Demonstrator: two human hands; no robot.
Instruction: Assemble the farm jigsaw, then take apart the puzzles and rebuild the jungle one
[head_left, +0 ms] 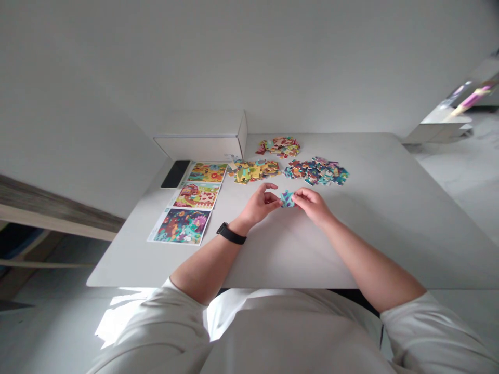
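A teal jigsaw puzzle piece (pixel 287 199) with purple spots is held between both hands over the white table. My left hand (pixel 260 204) pinches its left edge, with the index finger arched above. On the other side, the thumb and fingers of my right hand (pixel 313 204) grip the piece's right edge. Just beyond the hands lies a heap of dark blue and teal puzzle pieces (pixel 317 171). Left of that heap is a pile of yellow pieces (pixel 253 170), and a smaller red and yellow pile (pixel 280 146) sits farther back.
Three picture cards lie in a column on the left: a yellow animal scene (pixel 206 172), a barn scene (pixel 197 195) and a dark blue scene (pixel 183 226). A black phone (pixel 175 174) lies beside them. Behind stands a white box (pixel 200 147) near the wall.
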